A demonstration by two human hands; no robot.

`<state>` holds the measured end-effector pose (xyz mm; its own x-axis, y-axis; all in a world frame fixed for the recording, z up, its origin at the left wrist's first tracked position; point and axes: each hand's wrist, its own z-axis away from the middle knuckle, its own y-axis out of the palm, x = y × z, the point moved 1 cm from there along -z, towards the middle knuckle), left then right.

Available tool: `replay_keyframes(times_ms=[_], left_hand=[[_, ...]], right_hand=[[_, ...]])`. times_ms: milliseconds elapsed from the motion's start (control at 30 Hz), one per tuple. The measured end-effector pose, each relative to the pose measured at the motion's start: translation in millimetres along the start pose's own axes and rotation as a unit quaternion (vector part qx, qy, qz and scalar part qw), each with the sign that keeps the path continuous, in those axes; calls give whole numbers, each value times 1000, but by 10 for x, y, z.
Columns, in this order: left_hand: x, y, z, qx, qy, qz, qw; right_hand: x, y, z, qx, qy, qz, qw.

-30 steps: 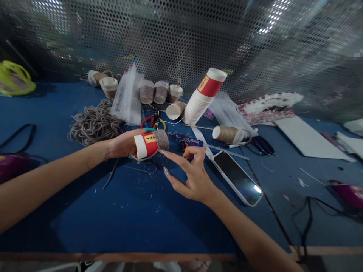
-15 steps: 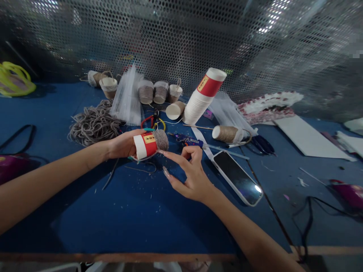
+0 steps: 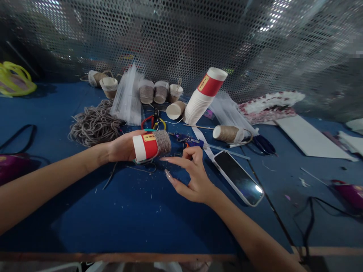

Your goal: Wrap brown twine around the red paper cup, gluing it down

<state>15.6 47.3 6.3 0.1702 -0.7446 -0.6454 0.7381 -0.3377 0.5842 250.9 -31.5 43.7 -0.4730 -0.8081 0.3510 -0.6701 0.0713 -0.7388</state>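
A paper cup [image 3: 147, 146], white with a red band, lies on its side in my left hand [image 3: 122, 146], whose fingers are wrapped behind it. Grey cord [image 3: 163, 142] is wound round the cup's right end. My right hand [image 3: 193, 175] is just right of and below the cup, thumb and index finger apart, with no visible object between them. Left of the cup rests a tangled heap of grey cord [image 3: 95, 126]. Behind the hands are red-and-yellow-handled scissors [image 3: 153, 122] and a blue glue gun [image 3: 187, 139].
A leaning stack of paper cups [image 3: 205, 94] rises at the back. Several cord-wrapped cups [image 3: 146, 91] stand near the perforated metal screen [image 3: 170, 41]. To the right lie a phone [image 3: 238, 177], a twine-wrapped cup [image 3: 228, 133] and a white board [image 3: 312, 136].
The cup has turned slightly and its corded end has shifted a little right. My right index fingertip has moved down, away from the cup's lower edge.
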Motion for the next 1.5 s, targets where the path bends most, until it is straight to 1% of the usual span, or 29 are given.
replay_keyframes(times_ms=[67,200,333,533,700,767,900,1033,1133,1300,1433,1500], left_hand=[[12,-1,11,-2,-12,-6,1000],[24,-1,44,12,-20,-22,1000],[10,49,75,18,-14,-7,1000],[1,112,85,15,-7,8,1000],[-22,178,102,39,-26,33,998],[-30,206,116,30,-29,49,998],[-15,207,122,-24,-23,53,998],[-3,208,122,-57,-36,42,997],[-27,259,150,-66,-51,43,996],[-63,330,196,-82,-53,30,995],[-54,293,179,-66,-42,20,997],[-40,254,157,-56,-44,33,997]], right_hand=[[11,2,-3,-16,-9,5,1000],[30,11,3,-1,-6,49,999],[32,-5,12,-15,-8,62,998],[16,-15,12,-14,-5,37,999],[6,-12,4,-10,11,-14,1000],[8,-17,3,-5,19,-42,999],[28,-31,-1,-17,17,-90,996],[43,-29,-15,-5,30,-79,996],[39,-28,-17,2,37,-60,997],[31,-32,-2,-13,27,-26,999],[37,-27,-1,-40,5,-6,999],[48,-23,-9,-41,-4,-4,999]])
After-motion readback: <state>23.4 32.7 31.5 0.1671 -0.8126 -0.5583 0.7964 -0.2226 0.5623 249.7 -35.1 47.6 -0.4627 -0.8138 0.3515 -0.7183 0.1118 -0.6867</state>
